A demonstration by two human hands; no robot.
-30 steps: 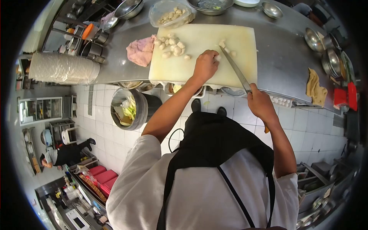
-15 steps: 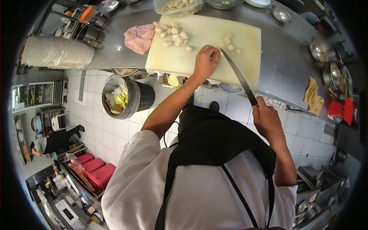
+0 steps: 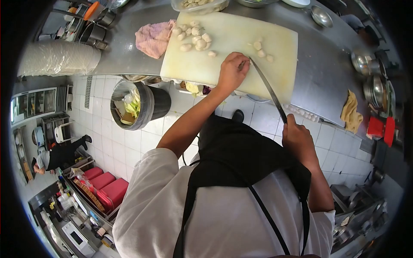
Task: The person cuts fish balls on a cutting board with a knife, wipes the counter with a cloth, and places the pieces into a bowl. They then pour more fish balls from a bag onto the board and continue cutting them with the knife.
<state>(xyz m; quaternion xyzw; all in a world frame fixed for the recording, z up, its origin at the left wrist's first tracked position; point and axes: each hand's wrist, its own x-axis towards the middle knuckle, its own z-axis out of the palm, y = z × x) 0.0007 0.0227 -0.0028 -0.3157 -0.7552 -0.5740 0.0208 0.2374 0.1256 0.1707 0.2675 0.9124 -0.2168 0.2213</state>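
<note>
My right hand is closed round the handle of a long knife. The blade slants across the near right part of the pale cutting board, its tip close to my left fingertips. On the board, my left hand is curled with thumb and fingers together; what it pinches, if anything, is hidden. A pile of whitish rounded pieces, perhaps mushrooms, lies on the board's left side. To the right, beyond the knife tip, lie several smaller cut pieces.
A pink cloth lies left of the board, and a clear tub of pale pieces stands behind it. Below the counter is a lined bin. A yellow cloth and metal bowls are at right. Another person is far left.
The knife blade has turned and looks narrower, its tip now nearer my left fingertips. My left hand has barely moved, and the whole view has shifted slightly.
</note>
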